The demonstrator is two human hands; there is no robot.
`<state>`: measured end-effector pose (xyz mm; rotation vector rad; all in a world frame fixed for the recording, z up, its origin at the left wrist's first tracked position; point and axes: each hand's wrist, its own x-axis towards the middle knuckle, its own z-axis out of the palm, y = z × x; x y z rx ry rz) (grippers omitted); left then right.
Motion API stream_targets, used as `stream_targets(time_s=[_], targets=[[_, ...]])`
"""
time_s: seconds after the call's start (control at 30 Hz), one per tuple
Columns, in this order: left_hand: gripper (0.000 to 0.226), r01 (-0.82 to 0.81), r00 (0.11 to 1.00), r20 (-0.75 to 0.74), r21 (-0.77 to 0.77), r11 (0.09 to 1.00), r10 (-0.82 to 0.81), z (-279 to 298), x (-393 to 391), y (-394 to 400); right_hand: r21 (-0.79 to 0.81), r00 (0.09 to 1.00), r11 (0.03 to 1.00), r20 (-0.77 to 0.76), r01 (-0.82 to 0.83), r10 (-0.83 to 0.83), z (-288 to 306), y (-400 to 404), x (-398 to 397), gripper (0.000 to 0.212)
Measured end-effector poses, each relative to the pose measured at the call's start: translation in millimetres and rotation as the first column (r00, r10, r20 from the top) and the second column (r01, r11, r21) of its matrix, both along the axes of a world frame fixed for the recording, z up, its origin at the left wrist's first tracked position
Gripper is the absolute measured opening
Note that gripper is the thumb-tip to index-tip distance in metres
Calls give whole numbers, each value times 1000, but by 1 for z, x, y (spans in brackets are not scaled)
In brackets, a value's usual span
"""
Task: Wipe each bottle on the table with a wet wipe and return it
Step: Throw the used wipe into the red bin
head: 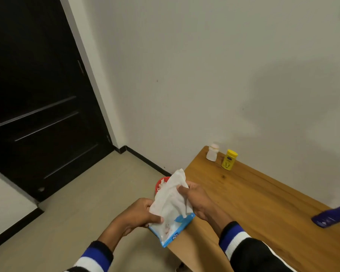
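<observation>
Pale wall and a dark door (39,99) are framing the corner where a wooden surface (263,203) is standing against the wall. Near its far end, a white bottle (212,152) and a yellow bottle (229,160) are standing upright just beside each other. A blue bottle (331,216) is lying on its side at the right edge, blurred. Over the surface's near left corner, the left hand (139,214) is gripping a blue and white wipe pack (170,229), fingers closed around its side. The right hand (194,199) is pinching a white wet wipe (171,195) that is rising out of the pack. Something red (160,183) is showing behind the wipe, mostly hidden.
</observation>
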<state>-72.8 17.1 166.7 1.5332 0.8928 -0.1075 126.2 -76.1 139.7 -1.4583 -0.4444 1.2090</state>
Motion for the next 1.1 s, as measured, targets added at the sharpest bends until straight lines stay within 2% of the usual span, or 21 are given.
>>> stream_targets(time_s=[0.07,0.2,0.43,0.6,0.7,0.83,1.0,1.1], targets=[[27,-67,998,8,2,998,67,-11,-8,17,-21,1000,1000,24,17,-17,-2,15,-3,18],[19,-255,959,92,-138,957,269,-26,-26,70,-76,995,994,69,76,-71,-4,49,-14,21],[20,-272,939,191,-93,958,285,-44,-64,177,-101,942,956,222,277,-250,-17,122,-71,22],[22,-389,885,193,-197,900,424,-53,-72,224,-98,898,912,242,398,-366,-28,158,-105,13],[19,-372,897,176,-200,907,406,-56,-70,244,-109,896,912,262,396,-358,-34,177,-113,17],[30,-354,910,166,-168,920,381,-60,-55,265,-121,898,911,261,394,-354,-34,198,-106,22],[61,-217,954,186,-117,969,236,-58,-22,299,-142,890,891,232,431,-393,-36,224,-72,25],[85,-104,967,234,-1,995,101,-48,6,331,-108,866,874,235,474,-441,-38,246,-43,28]])
